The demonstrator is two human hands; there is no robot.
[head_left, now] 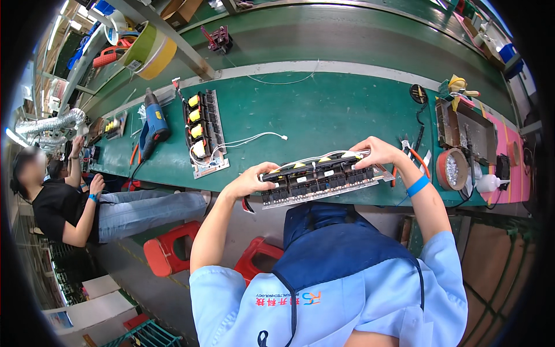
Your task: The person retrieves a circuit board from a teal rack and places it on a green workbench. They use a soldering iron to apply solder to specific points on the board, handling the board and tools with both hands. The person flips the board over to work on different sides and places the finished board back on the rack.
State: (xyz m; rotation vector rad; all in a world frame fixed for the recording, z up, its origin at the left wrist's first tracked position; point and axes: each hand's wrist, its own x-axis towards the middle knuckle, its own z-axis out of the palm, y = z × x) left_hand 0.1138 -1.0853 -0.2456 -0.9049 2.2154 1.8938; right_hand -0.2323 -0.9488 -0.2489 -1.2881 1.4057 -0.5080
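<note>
Between my two hands is a long black circuit board assembly with yellow-topped parts, white wires along its upper side and a metal strip along its lower edge. It is tilted up at the bench's front edge. My left hand grips its left end, and my right hand grips its right end near the wires. A second circuit board assembly, with several yellow coils and a white cable, lies on the green bench to the left.
A blue heat gun lies left on the green bench. Right of my hand are orange-handled pliers, a round tub, a metal tray and a white squeeze bottle. Red stools stand below; another person is at left.
</note>
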